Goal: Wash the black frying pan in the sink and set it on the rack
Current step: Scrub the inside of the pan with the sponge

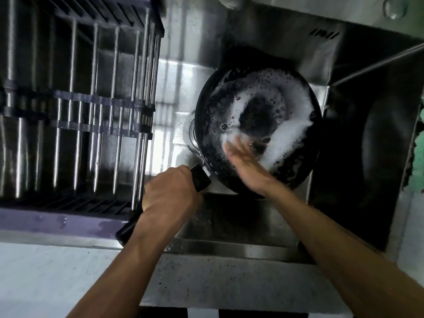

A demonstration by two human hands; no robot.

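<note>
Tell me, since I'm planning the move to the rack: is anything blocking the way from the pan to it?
Nothing visible does. The frying pan sits in the sink, the left hand gripping its handle, and the rack stands just left with bare rods.

The picture is mostly dim, with strong contrast. Bright light falls on the steel floor of the sink (169,111), where it makes white glare patches in stripes. The white foam (291,134) in the pan is nearly overexposed. The right part of the picture is very dark and its details are lost. The right hand (243,157) is smeared by motion blur, its fingers not sharp. The bars of the rack (75,111) carry thin bright reflections. The wide lens bends straight lines near the edges, and the corners look soft.
</note>
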